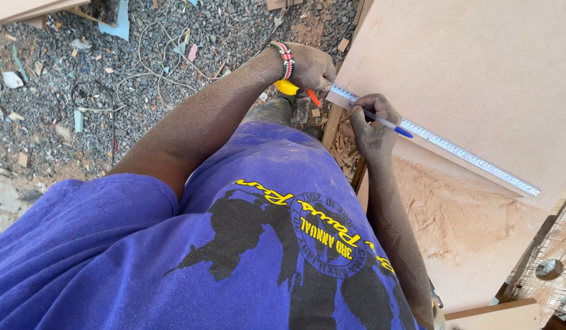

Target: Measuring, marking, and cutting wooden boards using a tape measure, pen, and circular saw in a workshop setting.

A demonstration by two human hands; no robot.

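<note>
My left hand [310, 66], with a beaded bracelet on its wrist, is closed on a yellow tape measure case [287, 87] at the near edge of a large brown fibreboard sheet [478, 67]. The white tape blade [454, 150] runs from that edge diagonally across the sheet towards the lower right. My right hand [371, 122] rests on the sheet's edge just below the blade and grips a blue pen [390, 125]. The pen's tip points at the blade near its start. My blue printed shirt fills the lower part of the view.
Grey gravel ground [112, 73] to the left is strewn with wood scraps, offcuts and loose wires [154, 67]. A second board covered in sawdust [460, 214] lies under the sheet. Wire mesh [549, 256] shows at the lower right, and pale boards [26, 9] at the upper left.
</note>
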